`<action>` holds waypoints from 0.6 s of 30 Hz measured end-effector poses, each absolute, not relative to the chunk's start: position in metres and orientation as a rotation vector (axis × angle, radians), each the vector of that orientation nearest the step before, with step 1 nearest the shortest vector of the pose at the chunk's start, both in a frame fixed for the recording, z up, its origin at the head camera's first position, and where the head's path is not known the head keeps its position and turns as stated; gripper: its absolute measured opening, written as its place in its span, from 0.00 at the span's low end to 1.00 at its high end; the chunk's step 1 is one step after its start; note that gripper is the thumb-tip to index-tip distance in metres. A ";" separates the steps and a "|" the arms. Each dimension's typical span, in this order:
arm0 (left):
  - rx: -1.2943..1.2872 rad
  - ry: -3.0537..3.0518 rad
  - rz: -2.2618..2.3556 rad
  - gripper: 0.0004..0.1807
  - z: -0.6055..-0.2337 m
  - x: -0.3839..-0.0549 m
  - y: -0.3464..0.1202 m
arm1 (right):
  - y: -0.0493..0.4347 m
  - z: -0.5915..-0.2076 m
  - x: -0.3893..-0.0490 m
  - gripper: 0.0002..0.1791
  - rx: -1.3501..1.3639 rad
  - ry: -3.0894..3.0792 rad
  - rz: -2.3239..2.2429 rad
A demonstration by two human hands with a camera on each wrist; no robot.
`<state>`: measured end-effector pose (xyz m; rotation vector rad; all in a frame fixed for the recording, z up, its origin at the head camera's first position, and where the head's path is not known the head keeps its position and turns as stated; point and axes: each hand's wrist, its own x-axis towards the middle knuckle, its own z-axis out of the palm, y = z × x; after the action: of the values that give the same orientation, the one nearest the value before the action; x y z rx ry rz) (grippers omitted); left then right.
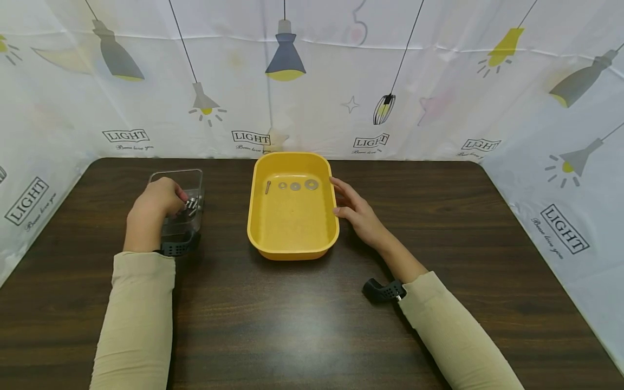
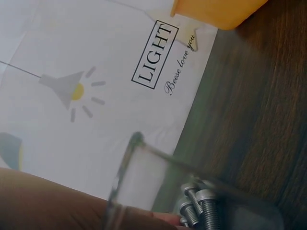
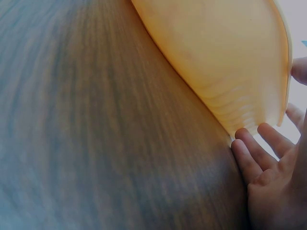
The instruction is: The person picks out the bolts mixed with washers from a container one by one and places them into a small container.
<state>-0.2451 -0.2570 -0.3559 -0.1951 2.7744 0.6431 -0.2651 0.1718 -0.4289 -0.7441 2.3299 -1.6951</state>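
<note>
My left hand (image 1: pixel 158 203) reaches into a clear plastic box (image 1: pixel 196 179) at the table's left. Its fingertips are down among several metal bolts (image 1: pixel 192 205); whether they pinch one is hidden. In the left wrist view, socket-head bolts (image 2: pixel 207 206) lie behind the clear wall, beside the fingers. A yellow tray (image 1: pixel 292 246) stands at mid-table. My right hand (image 1: pixel 358 214) touches its right side, fingers extended along the outer wall and thumb at the rim. Inside the tray, a small screw (image 1: pixel 267 187) and three flat washers, the largest washer (image 1: pixel 311 184) rightmost, lie in a row.
A dark wood table (image 1: pixel 302 325) carries everything. Behind it and along both sides hangs a white sheet (image 1: pixel 317 92) printed with lamps. A black wrist strap (image 1: pixel 385 291) sits on the right forearm, another strap (image 1: pixel 176 247) on the left, close to the box.
</note>
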 end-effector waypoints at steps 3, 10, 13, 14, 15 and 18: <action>-0.214 2.775 0.651 0.10 -0.355 -0.245 -0.256 | 0.172 -0.429 -0.265 0.37 -0.746 2.331 -1.696; -0.232 2.786 0.648 0.11 -0.356 -0.246 -0.255 | 0.172 -0.429 -0.266 0.37 -0.751 2.326 -1.698; -0.236 2.785 0.647 0.11 -0.356 -0.246 -0.255 | 0.173 -0.429 -0.267 0.37 -0.753 2.323 -1.699; -0.237 2.784 0.647 0.11 -0.356 -0.246 -0.255 | 0.173 -0.429 -0.267 0.37 -0.755 2.323 -1.699; -0.238 2.783 0.647 0.11 -0.356 -0.246 -0.255 | 0.172 -0.429 -0.267 0.37 -0.757 2.321 -1.700; -0.237 2.779 0.647 0.11 -0.356 -0.246 -0.256 | 0.172 -0.429 -0.266 0.37 -0.753 2.321 -1.703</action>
<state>-0.2458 -0.2557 -0.3562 -0.2367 2.7792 0.6469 -0.2665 0.1720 -0.4290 -0.7529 2.3212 -1.7033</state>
